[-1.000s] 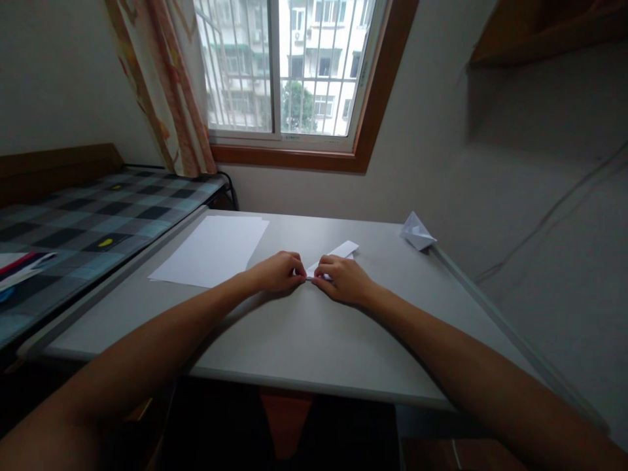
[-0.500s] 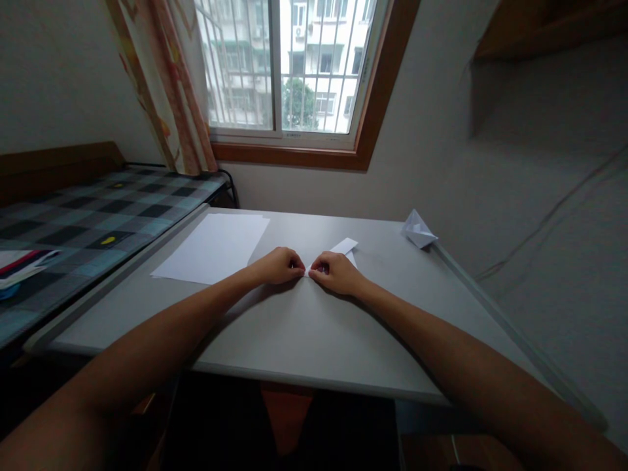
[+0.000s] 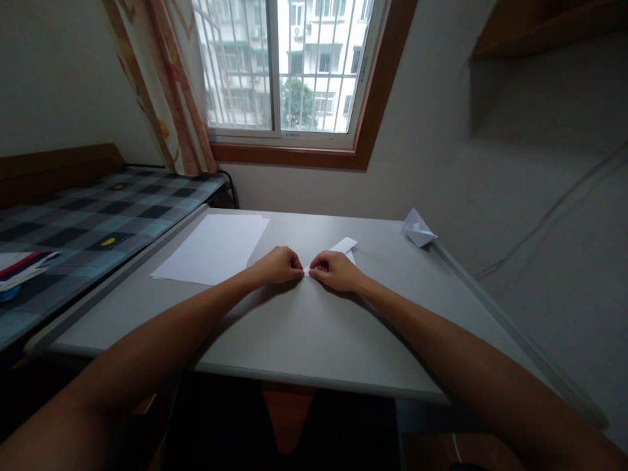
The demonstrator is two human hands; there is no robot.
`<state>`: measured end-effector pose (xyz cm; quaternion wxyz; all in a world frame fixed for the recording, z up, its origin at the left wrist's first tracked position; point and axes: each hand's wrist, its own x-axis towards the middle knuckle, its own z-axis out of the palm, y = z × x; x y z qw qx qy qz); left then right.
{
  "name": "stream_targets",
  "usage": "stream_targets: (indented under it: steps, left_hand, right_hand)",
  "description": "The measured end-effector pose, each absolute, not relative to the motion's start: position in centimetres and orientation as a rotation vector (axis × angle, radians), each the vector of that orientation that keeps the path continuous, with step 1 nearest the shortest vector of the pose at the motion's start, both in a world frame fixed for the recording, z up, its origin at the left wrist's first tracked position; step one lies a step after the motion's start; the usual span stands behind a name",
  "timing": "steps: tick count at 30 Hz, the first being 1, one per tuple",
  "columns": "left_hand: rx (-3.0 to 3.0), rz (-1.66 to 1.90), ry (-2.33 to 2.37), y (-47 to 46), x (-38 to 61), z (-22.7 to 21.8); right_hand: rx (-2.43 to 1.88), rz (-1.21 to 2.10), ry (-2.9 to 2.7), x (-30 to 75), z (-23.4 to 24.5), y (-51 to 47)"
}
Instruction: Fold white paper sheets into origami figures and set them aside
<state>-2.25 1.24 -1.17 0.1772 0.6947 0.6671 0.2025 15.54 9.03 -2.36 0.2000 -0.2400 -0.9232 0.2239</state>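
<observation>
I sit at the broad, pale, smooth-topped bench (image 3: 314, 333), where the largest thing is a flat stack of plain white rectangular paper sheets (image 3: 213, 245) lying to my left. My left hand (image 3: 283, 265) and right hand (image 3: 336, 271) meet near the middle, to the right of that stack; smaller again, a pointed, boat-like white paper shape (image 3: 418, 230) stands by the far right corner. Between and beyond my hands lies a narrow, folded piece of white paper (image 3: 344, 245), partly covered by the right one. Both sets of fingers are pinched together on its near end, tips almost meeting. To work this small crease well, I judge I should keep the right fingers firm as an anchor, line up the edges with the left, and press evenly so the layers don't skew. The long axis runs diagonally: the squared end points away and rightward, the tapering end, smallest of all, points back leftward at my fingertips.
</observation>
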Motion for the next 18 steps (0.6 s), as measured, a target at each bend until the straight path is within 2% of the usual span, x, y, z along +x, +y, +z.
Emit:
stream_targets:
  steps: [18]
  left_hand:
    - [1.752, 0.473, 2.002, 2.20, -2.19, -1.42]
  right_hand:
    - [-0.829, 0.777, -2.581, 15.41, -1.96, 9.48]
